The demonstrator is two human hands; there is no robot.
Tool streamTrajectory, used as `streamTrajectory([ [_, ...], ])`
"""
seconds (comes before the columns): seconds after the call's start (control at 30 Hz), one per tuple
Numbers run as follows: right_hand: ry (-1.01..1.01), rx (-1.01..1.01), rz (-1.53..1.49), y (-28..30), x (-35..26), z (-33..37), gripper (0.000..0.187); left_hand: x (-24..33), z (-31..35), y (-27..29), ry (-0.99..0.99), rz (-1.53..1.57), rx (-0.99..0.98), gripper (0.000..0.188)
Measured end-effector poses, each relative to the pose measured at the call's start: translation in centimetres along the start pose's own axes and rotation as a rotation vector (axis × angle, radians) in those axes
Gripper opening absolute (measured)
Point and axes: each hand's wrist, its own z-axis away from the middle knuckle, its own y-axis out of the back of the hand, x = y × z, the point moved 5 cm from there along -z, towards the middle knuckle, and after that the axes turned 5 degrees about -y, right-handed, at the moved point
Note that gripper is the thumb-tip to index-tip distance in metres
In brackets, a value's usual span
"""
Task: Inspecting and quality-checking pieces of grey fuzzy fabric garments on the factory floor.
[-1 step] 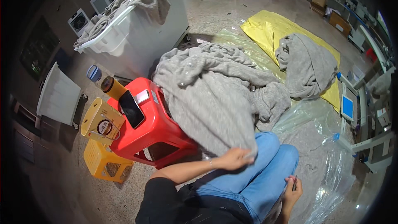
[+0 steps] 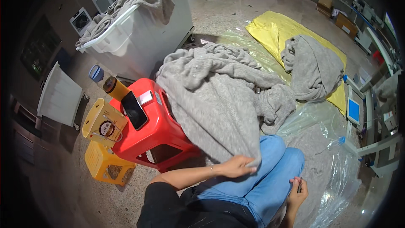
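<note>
A large piece of grey knitted fabric (image 2: 219,109) spreads in folds from the floor up to my left knee. My left hand (image 2: 237,166) is closed on its near edge, beside the thigh of my blue jeans. Over my right leg, my right hand (image 2: 298,192) is curled round a small, dark, pointed metal tool (image 2: 300,184). Only a slim part of that tool shows between the fingers, so its exact kind is unclear. It is held away from the fabric.
To the left, a red stool (image 2: 160,128) carries a phone (image 2: 134,110) and a bottle; a yellow stool (image 2: 101,162) stands beside it. Behind is a white wheeled bin (image 2: 139,38) draped with grey fabric. A grey bundle (image 2: 314,67) lies on yellow sheeting (image 2: 270,27); a metal frame is right.
My left hand has shifted slightly down toward me, drawing the fabric edge a little with it. My right hand stays in place with the small tool.
</note>
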Motion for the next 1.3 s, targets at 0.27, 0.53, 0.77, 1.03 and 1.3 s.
streamTrajectory([
  [0.27, -0.021, -0.128, -0.082, -3.2, -0.9, 2.2, 0.013, -3.8, 3.2, 18.6, 0.036, -0.673, 1.071, 0.029],
  [0.53, -0.146, -0.117, 0.007, -2.7, 2.4, 4.6, 0.014, -8.2, 1.8, 28.7, 0.3, -1.296, 1.212, 0.042],
  [0.77, -0.004, -0.085, -0.095, -4.6, 0.2, 2.9, 0.014, -4.5, -1.7, 19.2, -0.027, -0.555, 1.151, 0.024],
  [1.03, -0.022, -0.2, -0.755, -15.1, -6.4, -0.9, 0.053, 7.4, -3.2, 0.3, -0.045, 1.017, 0.614, 0.021],
  [1.3, -0.291, -0.189, -0.842, -9.5, -7.0, -2.2, 0.015, 3.5, -6.3, 4.9, -0.033, 0.57, 0.57, 0.035],
])
